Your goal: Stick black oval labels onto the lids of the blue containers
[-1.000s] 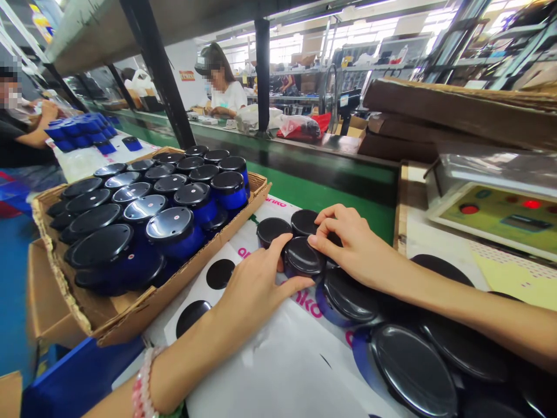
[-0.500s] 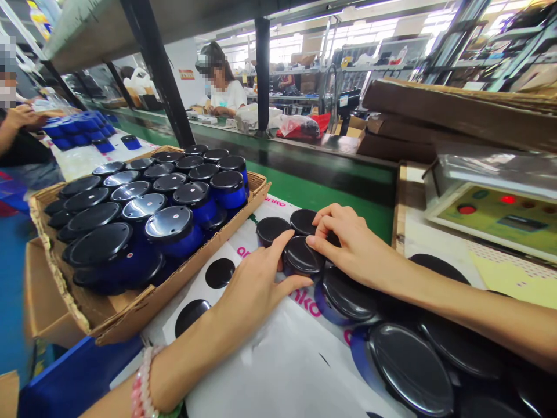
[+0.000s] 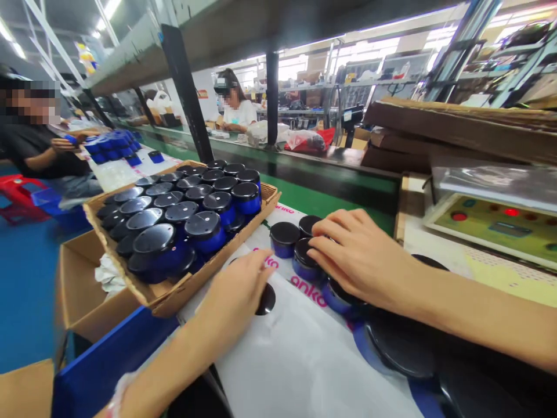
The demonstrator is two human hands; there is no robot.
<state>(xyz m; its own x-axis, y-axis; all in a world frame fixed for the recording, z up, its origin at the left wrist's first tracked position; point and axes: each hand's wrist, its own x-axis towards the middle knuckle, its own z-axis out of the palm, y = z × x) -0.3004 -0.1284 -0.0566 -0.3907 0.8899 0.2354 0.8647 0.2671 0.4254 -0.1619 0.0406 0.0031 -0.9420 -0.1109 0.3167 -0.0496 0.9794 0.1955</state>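
Near the centre of the frame, the right hand arched over a cluster of black-topped blue containers, its fingertips at the edge of one top; from where I stood, I couldn't tell whether its grip had closed on anything. The left hand, blurred, was just left of centre beside a black disc on a white sheet, fingers drawn together; whether that grip held something, I couldn't tell either. A cardboard tray packed with similar containers stood at left. A control box glowed red at the right. In the upper left, a person in black held something small and blue.
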